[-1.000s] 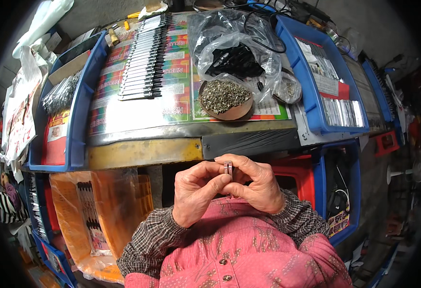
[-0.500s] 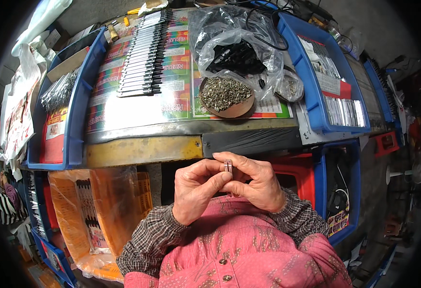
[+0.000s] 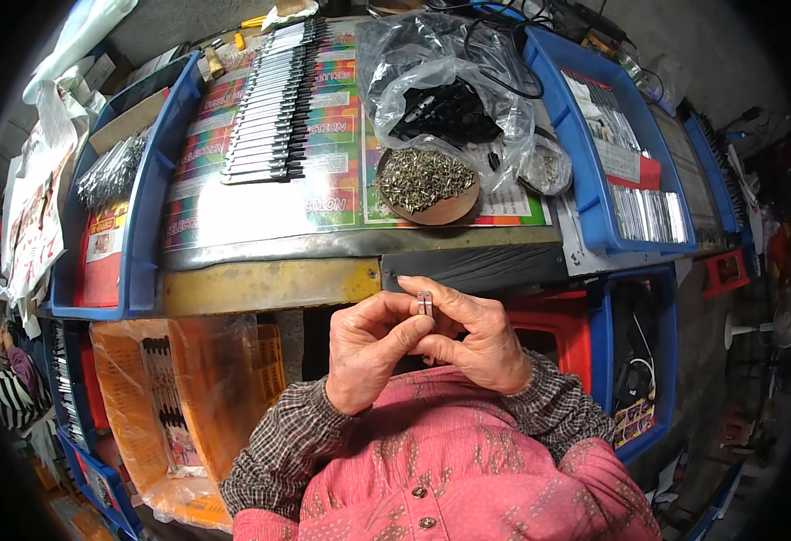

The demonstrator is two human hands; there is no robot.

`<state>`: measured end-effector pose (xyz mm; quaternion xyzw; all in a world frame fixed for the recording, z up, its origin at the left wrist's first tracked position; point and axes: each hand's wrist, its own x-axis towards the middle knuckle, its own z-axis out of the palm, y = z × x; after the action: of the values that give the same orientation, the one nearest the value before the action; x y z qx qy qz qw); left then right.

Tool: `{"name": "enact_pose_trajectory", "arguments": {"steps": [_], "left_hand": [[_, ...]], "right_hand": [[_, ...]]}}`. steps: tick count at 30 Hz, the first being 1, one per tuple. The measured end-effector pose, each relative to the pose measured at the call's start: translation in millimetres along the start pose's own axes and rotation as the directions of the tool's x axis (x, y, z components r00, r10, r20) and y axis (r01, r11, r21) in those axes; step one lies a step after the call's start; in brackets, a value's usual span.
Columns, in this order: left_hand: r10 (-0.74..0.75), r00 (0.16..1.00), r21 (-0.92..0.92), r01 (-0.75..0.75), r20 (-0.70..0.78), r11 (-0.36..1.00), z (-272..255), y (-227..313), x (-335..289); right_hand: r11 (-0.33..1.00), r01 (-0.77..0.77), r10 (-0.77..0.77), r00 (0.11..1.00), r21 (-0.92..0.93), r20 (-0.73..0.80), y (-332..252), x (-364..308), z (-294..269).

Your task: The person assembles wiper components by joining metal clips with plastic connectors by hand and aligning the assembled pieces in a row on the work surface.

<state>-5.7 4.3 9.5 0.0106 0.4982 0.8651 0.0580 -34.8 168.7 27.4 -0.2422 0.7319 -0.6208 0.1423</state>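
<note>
My left hand (image 3: 365, 356) and my right hand (image 3: 478, 341) meet in front of my chest, just short of the table's front edge. Pinched between their fingertips is a small shiny metal piece (image 3: 425, 304); the fingers cover most of it, so its kind cannot be made out. Beyond the hands, a shallow brown dish (image 3: 454, 210) holds a heap of tiny metal parts (image 3: 424, 178). Behind it a clear plastic bag (image 3: 515, 99) holds black parts (image 3: 445, 110). To the left, slim silver pieces with black ends (image 3: 265, 122) lie in a long row on the table.
A blue bin (image 3: 146, 212) of thin silver pieces stands left, another blue bin (image 3: 601, 216) with packed silver pieces right. Below the table are an orange crate (image 3: 211, 388) lined with plastic, a red stool-like object (image 3: 579, 334) and a blue bin (image 3: 671, 361).
Both hands have risen very slightly with the metal piece still pinched between them, and it shows a little more above the fingers. The things on the table stay put.
</note>
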Motion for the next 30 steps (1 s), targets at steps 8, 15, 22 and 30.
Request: {"name": "enact_pose_trajectory", "arguments": {"steps": [8,15,22,30], "left_hand": [[-0.144,0.980,-0.002,0.145,0.140,0.989,-8.8,9.0,2.3],[-0.320,0.885,0.096,0.306,0.340,0.947,-16.6,19.1,-0.2],[0.190,0.960,0.623,-0.279,0.206,0.731,5.0,15.4,2.3],[0.354,0.923,0.771,-0.334,0.151,0.542,12.3,12.2,5.7]], "right_hand": [[0.987,0.132,-0.128,0.991,-0.096,0.048,-5.6,10.8,-21.4],[0.972,0.235,-0.232,0.943,0.013,0.238,-7.0,12.0,-35.3],[0.969,0.070,-0.078,0.997,0.235,0.026,-3.5,9.1,-30.2],[0.972,0.044,-0.036,0.999,0.231,-0.037,-1.6,11.6,-27.9]]}}
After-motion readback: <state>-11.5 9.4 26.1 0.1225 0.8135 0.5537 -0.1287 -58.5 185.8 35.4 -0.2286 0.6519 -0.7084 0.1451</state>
